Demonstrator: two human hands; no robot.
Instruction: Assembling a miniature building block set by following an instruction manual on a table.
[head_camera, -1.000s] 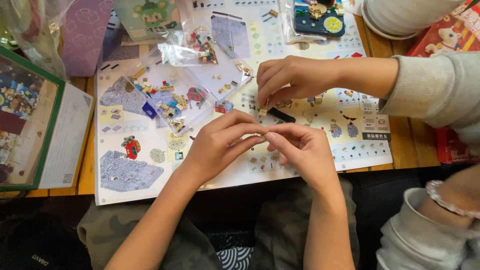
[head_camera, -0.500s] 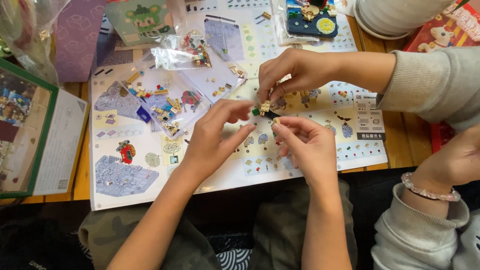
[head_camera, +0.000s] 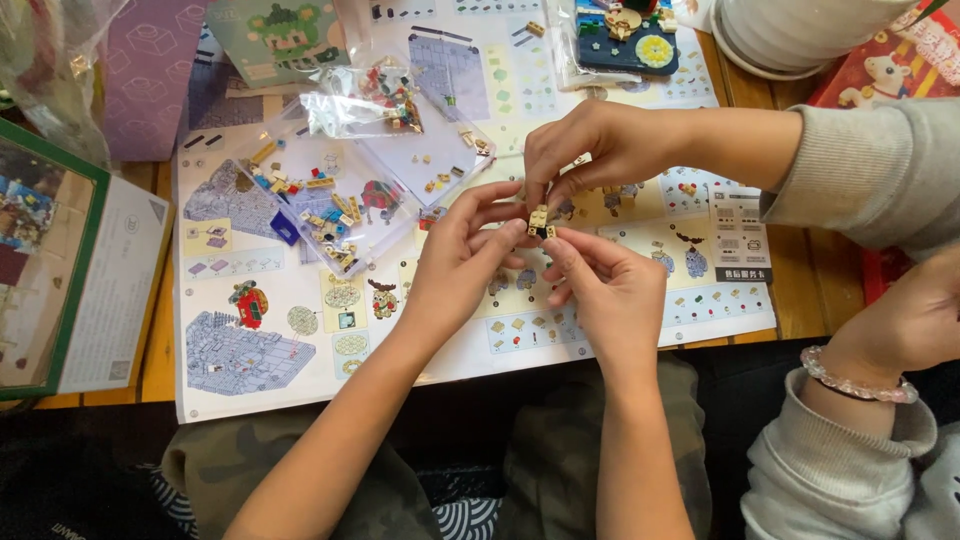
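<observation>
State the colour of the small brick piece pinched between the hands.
Tan and black brick piece, head view.

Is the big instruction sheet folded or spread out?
Spread out: the instruction sheet lies flat across the wooden table, under the bags of bricks.

Small block piece (head_camera: 540, 220): tan and black, above the white instruction sheet (head_camera: 300, 390)
Sheet pictures: grey-blue building plan, red figure, brown reindeer, pale yellow patches
Loose bricks (head_camera: 320, 205) on the sheet: yellow, blue, orange, red
Box (head_camera: 60, 270) left of the sheet: green border, white side
Table (head_camera: 160, 350) under the sheet: orange-brown wood
Bracelet (head_camera: 850, 375) right of the sheet: pale pink beads
Sleeve (head_camera: 880, 170) right of the sheet: light grey
Trousers (head_camera: 540, 450) below the sheet: olive camouflage
</observation>
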